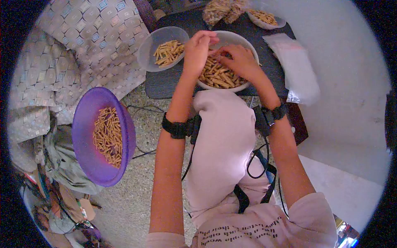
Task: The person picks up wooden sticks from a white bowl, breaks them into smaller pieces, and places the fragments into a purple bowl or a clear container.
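Over a white bowl (pixel 253 45) of fried snack sticks (pixel 221 76), my two hands are close together. My left hand (pixel 198 50) is above the bowl's left side, fingers bent inward to the right and thumb below them. Whatever it may hold is hidden or too small to name. My right hand (pixel 240 62) reaches in from the right, its fingers curled and pointing at the left hand. What lies between those fingertips I cannot make out. Left of the bowl, a translucent bowl (pixel 147 51) with some sticks in it stands by my left wrist.
The bowls stand on a dark table (pixel 161 84). At its back are filled clear bags (pixel 223 11) and a small bowl (pixel 271 25) of sticks. Flat clear plastic bags (pixel 293 66) lie at its right edge. A purple basin (pixel 89 136) of sticks is at left, near patterned cloth (pixel 99 45).
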Demonstrator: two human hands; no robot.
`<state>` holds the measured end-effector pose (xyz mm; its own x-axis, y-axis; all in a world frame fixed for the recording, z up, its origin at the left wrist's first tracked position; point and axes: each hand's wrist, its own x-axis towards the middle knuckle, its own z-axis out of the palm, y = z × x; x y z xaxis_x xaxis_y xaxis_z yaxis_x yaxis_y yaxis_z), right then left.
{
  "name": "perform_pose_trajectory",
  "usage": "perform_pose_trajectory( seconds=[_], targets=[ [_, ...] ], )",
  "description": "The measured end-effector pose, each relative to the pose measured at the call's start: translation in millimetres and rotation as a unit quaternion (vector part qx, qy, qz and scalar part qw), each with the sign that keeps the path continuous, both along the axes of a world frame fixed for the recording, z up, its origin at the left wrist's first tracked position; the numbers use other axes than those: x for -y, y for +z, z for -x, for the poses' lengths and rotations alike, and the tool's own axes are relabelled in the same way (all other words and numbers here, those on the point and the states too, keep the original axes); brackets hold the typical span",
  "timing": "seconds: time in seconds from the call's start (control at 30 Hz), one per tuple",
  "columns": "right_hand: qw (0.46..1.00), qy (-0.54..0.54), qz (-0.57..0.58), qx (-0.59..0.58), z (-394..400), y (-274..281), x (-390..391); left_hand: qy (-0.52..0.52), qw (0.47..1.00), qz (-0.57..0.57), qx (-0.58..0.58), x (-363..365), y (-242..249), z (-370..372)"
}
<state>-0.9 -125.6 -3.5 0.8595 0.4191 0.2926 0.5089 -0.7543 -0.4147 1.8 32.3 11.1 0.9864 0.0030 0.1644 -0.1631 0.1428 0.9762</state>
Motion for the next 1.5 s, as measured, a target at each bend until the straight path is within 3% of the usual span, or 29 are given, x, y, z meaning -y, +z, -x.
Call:
perform_pose_trajectory(
  seconds=[0.07,0.17,0.37,0.47,0.97,1.07,1.27,1.5],
  targets=[
    [0.999,0.005,-0.054,0.001,-3,2,-1,0.003,0.997,-0.079,0.007,1,-6,-3],
    [0.979,0.016,-0.200,-0.043,-6,0,1,-0.012,0.957,-0.271,0.105,0,-14,-7],
    [0.943,-0.014,-0.326,-0.065,-10,11,2,-0.027,0.985,-0.147,0.090,5,4,3],
    [0.913,-0.042,-0.398,-0.077,-12,12,3,0.006,0.986,-0.150,0.076,5,9,9],
    [0.928,-0.025,-0.359,-0.090,-3,10,4,0.008,0.985,-0.133,0.113,-2,1,2],
    [0.947,-0.023,-0.317,-0.041,-1,13,2,0.015,0.985,-0.147,0.091,-1,10,8],
    [0.959,0.061,-0.273,-0.040,6,17,0,0.029,0.978,-0.188,0.088,1,8,6],
    [0.948,-0.007,-0.316,-0.046,7,23,2,-0.046,0.984,-0.145,0.095,-1,3,2]
  ],
)
